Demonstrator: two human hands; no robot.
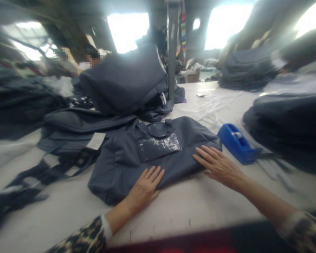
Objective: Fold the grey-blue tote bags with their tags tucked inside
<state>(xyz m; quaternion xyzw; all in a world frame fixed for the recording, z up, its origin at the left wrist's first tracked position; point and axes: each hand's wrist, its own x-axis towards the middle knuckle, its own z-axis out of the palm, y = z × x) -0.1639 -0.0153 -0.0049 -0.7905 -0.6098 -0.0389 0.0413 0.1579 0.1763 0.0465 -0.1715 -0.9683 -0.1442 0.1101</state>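
A dark blue-grey bag (121, 165) lies on the white table (179, 207) in front of me. On its upper face are a short carry handle (159, 131) and a shiny clear plastic panel (160, 147). My left hand (147, 182) rests flat on the bag's near edge, fingers stretched out. Toward its right end, my right hand (217, 165) lies with spread fingers on the fabric. Neither hand grips anything. Just beyond my right hand stands a blue tape dispenser (237, 144).
Left of the bag lies another dark bag with a white tag (96, 141) and trailing straps (28, 182). A large bag pile (129, 80) sits behind, beside a metal post (171, 52). More dark stacks (289, 126) stand at right. People are in the background.
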